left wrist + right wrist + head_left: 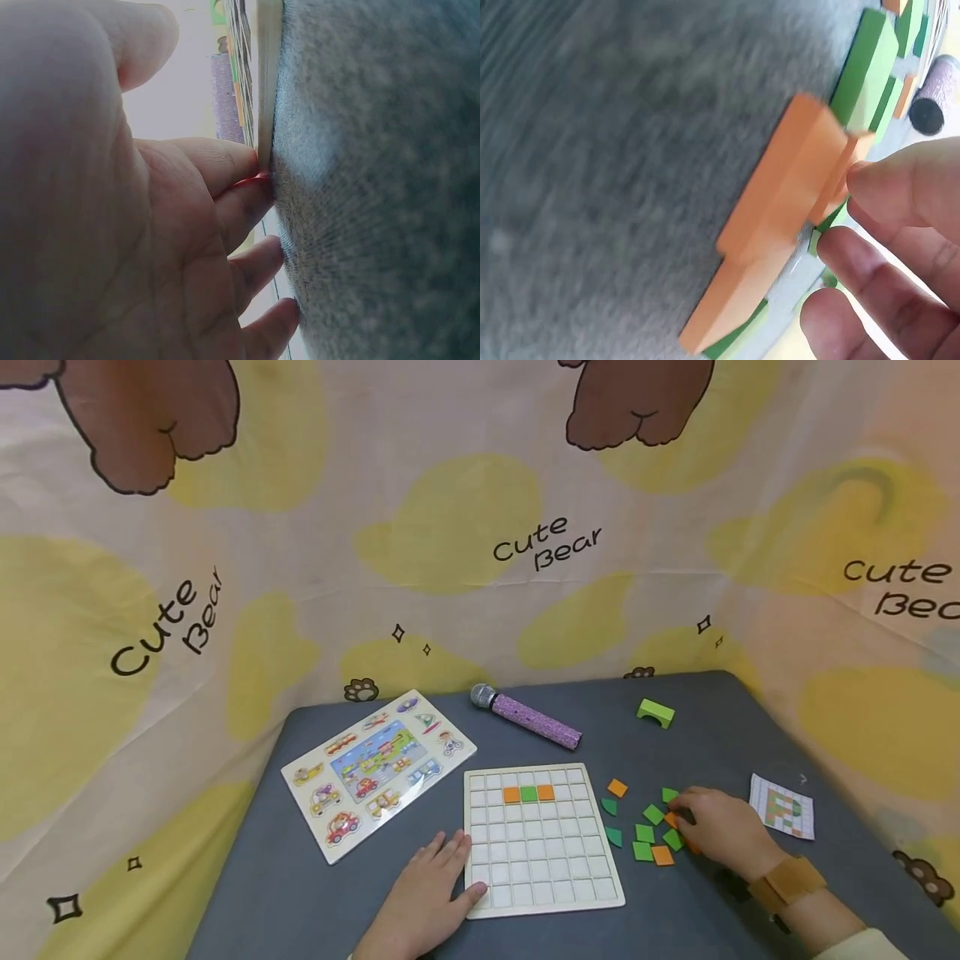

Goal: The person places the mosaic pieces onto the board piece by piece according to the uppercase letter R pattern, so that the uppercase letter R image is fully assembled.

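Observation:
A white grid board (538, 852) lies in front of me, with two orange squares and a green square (528, 793) between them near its top. My left hand (423, 893) rests at the board's left edge, fingers stretched out and thumb over the lower left corner. In the left wrist view its fingertips (262, 259) touch the grey tabletop beside the board. To the right, my right hand (723, 828) reaches into loose orange and green tiles, pinching an orange square tile (844, 180) by thumb and finger. Other orange tiles (780, 176) lie just beside it.
Green squares (643, 833) and dark green quarter-round tiles (613, 837) lie right of the board. A printed pattern card (782, 808) is at far right. Behind stand a green arch block (656, 712), a purple glittery microphone (536, 721) and a picture puzzle board (378, 772).

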Tool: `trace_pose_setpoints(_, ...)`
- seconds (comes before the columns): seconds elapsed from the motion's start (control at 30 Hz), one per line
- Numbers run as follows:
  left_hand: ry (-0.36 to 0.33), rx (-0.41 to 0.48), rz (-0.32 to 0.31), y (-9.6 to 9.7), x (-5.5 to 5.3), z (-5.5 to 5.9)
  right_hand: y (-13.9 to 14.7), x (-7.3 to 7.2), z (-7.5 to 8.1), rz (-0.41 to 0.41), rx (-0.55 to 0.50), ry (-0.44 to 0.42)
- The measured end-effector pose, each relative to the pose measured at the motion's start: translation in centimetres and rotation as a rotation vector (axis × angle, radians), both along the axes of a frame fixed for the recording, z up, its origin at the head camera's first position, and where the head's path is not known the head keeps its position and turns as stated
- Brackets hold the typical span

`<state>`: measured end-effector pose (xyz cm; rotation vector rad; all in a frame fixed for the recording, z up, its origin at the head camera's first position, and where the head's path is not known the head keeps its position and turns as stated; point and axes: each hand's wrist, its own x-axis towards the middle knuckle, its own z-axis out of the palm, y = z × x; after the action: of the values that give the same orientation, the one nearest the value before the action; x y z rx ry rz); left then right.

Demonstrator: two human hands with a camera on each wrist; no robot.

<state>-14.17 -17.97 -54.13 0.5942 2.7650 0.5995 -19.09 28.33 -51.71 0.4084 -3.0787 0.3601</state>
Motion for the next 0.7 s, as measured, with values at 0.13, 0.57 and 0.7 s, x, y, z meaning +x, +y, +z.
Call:
trace_pose_setpoints(0.13, -0.004, 0.004, 0.001, 0.1, 0.0, 0.3, -0.5, 0.0, 0.1, 0.006, -0.001, 0.008)
trace_pose_setpoints(0.57, -0.017, 0.000, 0.011, 0.2, 0.1, 0.7, -2.6, -1.1, -0.1, 0.054, 0.008, 0.012)
trace_pose_setpoints(0.7, -0.018, -0.002, 0.010, 0.2, 0.0, 0.6, -4.0, -1.4, 0.1, 0.085, -0.001, 0.037)
